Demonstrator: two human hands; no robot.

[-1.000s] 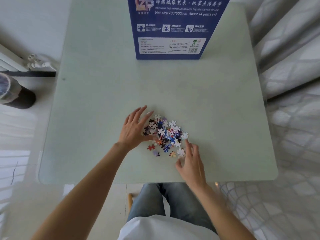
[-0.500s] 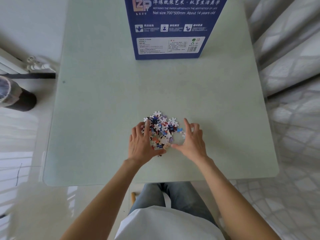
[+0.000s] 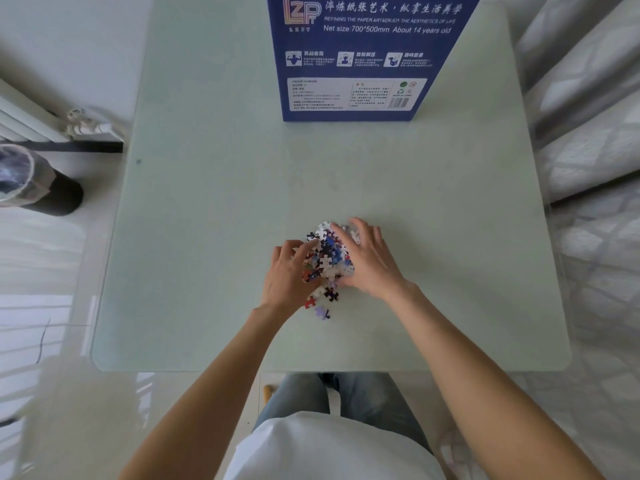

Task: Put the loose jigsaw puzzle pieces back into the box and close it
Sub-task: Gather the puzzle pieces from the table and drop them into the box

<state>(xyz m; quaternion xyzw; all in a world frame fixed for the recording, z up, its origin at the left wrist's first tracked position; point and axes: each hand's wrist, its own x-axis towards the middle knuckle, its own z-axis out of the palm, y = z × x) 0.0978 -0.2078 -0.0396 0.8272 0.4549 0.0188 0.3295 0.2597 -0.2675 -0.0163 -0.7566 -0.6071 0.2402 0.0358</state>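
A heap of small multicoloured jigsaw pieces [image 3: 327, 252] lies on the pale green table [image 3: 207, 220], near its front middle. My left hand [image 3: 287, 275] cups the heap from the left, its fingers curled onto the pieces. From the right, my right hand [image 3: 370, 261] closes on the heap with fingers over its far side and thumb at its near side. Three stray pieces [image 3: 320, 304] lie just in front of the heap, between my wrists. The blue puzzle box [image 3: 360, 57] stands upright at the table's far edge, well beyond both hands; its top is out of frame.
A dark bin with a plastic liner [image 3: 31, 181] stands on the floor left of the table. White pipes [image 3: 83, 124] run along the wall there. Grey-white quilted fabric [image 3: 588, 150] lies along the right side. My legs [image 3: 332, 393] are under the front edge.
Both hands have moved together and squeezed the spread-out pieces into a tighter, taller heap. The right hand moved up and left from the pile's near corner to its right side.
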